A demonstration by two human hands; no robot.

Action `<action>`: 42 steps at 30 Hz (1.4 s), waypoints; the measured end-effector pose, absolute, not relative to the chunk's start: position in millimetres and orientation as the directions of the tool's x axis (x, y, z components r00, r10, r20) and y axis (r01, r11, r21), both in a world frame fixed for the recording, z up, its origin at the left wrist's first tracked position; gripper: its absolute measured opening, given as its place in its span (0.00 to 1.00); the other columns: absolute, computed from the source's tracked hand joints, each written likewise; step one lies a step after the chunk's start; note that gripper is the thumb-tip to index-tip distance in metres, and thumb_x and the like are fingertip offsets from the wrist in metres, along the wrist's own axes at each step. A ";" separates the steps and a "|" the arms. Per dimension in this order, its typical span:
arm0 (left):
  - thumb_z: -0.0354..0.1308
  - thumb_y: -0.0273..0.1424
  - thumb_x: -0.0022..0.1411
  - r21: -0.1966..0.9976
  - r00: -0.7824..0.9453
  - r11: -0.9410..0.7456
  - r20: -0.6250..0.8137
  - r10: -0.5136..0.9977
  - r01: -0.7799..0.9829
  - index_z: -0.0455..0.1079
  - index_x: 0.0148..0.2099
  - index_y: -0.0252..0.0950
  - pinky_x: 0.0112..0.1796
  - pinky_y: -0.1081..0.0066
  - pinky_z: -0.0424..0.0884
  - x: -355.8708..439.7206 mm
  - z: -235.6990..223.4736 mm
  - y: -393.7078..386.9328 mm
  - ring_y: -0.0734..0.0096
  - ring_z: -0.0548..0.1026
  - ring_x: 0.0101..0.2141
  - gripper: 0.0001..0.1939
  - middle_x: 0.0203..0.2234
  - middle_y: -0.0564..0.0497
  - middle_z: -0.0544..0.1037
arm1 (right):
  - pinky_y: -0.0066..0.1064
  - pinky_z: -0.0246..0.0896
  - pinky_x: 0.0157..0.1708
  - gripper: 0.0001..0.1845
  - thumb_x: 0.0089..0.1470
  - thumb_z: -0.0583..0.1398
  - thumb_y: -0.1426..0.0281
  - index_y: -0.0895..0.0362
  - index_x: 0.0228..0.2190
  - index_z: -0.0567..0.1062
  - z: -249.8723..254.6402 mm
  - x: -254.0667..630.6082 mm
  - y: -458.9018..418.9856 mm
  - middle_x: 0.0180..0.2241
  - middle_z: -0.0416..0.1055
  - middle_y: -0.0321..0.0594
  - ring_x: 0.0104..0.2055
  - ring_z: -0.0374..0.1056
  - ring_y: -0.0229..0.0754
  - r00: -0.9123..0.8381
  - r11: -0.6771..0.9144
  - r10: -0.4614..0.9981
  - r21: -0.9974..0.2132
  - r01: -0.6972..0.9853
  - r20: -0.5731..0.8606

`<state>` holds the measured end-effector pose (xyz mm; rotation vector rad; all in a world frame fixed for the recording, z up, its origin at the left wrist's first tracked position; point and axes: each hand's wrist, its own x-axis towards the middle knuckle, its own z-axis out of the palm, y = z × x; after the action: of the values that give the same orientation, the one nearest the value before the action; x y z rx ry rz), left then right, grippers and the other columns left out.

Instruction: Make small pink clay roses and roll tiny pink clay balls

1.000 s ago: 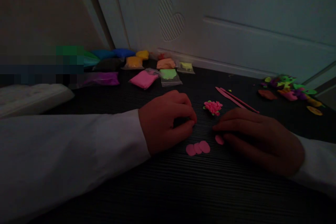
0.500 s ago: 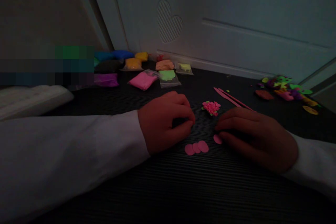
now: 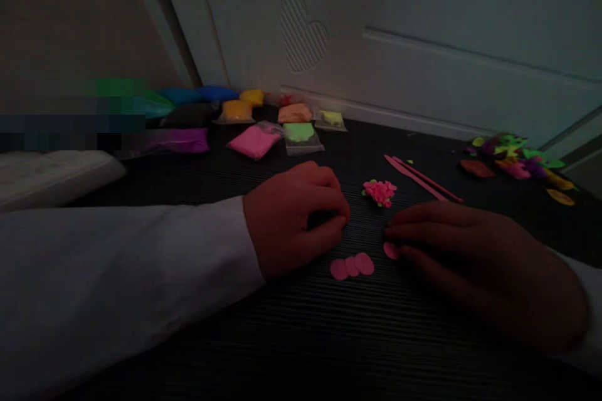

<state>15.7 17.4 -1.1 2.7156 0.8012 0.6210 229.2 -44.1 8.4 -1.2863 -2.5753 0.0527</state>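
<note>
The right grip is parted slightly, and a single pink disc is seen at its thumb tip. Left of that grip, three overlapping discs are laid on the tabletop. The left grip is curled; whether anything is held cannot be told. Just beyond both grips, a pink flower cluster is placed.

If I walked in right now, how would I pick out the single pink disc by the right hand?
On the dark table, find the right hand and follow it to the thumb tip. A small, flat pink disc lies right there, alone, while the three other discs overlap in a row.
</note>
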 end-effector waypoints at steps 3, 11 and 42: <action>0.49 0.27 0.53 0.350 0.754 -0.819 0.339 0.563 0.454 0.71 0.32 0.34 0.34 0.71 0.60 15.9 -1.6 17.2 0.72 0.65 0.33 0.09 0.30 0.50 0.68 | 0.29 0.63 0.36 0.11 0.51 0.52 0.69 0.53 0.36 0.71 10.0 227.3 -48.8 0.39 0.69 0.36 0.37 0.65 0.36 -0.576 0.602 0.792 -0.101 0.792 0.202; 0.49 0.28 0.53 0.355 0.743 -0.817 0.355 0.567 0.454 0.71 0.32 0.35 0.34 0.71 0.60 16.0 -2.8 16.8 0.73 0.65 0.33 0.09 0.29 0.51 0.68 | 0.28 0.62 0.37 0.09 0.50 0.52 0.69 0.52 0.35 0.70 10.0 225.5 -50.5 0.40 0.67 0.34 0.39 0.64 0.35 -0.559 0.582 0.810 -0.125 0.804 0.177; 0.49 0.25 0.53 0.427 0.735 -0.793 0.341 0.587 0.435 0.70 0.31 0.35 0.35 0.70 0.60 15.0 -6.0 16.7 0.72 0.64 0.34 0.08 0.29 0.50 0.67 | 0.33 0.60 0.28 0.13 0.52 0.52 0.63 0.58 0.33 0.70 6.6 289.7 20.6 0.29 0.68 0.37 0.29 0.64 0.36 -0.263 0.255 0.960 0.081 0.963 0.098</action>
<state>15.0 16.7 -6.0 2.6179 0.7948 0.6708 289.7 20.6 6.6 -1.8898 -2.4660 -0.1942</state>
